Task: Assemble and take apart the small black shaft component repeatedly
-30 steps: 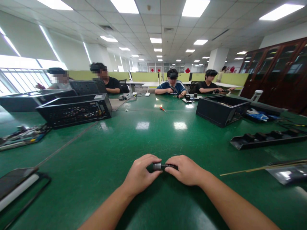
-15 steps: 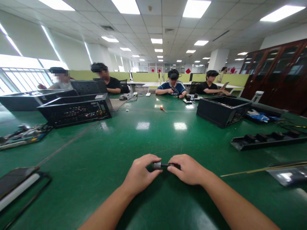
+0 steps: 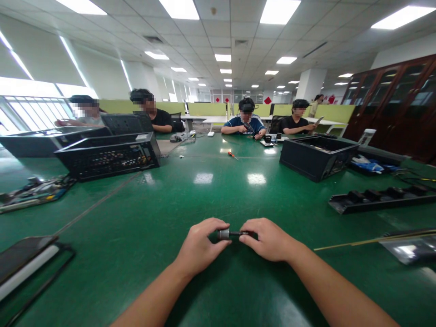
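Both my hands rest on the green table near its front edge, holding one small dark rod-shaped tool with a silver end between them. My left hand has its fingers curled round the silver end. My right hand pinches the dark end. Most of the tool is hidden inside the two hands.
A black computer case lies at the left, another open black case at the right, a black tray and a foil bag further right. A circuit board and flat panel lie left. A red screwdriver lies mid-table. Several people sit at the far side.
My hands and the tool have stayed almost where they were; the view has shifted very slightly. A person at the far right has moved an arm.
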Motion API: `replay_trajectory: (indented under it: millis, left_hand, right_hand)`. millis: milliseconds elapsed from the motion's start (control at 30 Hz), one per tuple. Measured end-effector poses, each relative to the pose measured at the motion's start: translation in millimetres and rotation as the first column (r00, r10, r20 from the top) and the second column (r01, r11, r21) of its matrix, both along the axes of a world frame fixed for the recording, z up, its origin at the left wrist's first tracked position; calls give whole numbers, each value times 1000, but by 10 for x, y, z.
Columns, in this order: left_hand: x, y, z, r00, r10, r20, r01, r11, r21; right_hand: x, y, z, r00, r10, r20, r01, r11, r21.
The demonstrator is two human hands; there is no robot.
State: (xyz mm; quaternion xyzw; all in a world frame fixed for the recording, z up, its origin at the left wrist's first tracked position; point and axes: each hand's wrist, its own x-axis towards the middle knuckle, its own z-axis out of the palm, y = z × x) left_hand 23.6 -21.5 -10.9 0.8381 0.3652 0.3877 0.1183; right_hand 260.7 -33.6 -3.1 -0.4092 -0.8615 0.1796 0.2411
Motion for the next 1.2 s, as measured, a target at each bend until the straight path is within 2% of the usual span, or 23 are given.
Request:
replay_trajectory:
  millis: [1200]
  left_hand:
    - [-26, 26, 43, 1000, 25, 14, -25, 999, 30]
  right_hand:
    - [73, 26, -1, 999, -44, 20, 44, 999, -12]
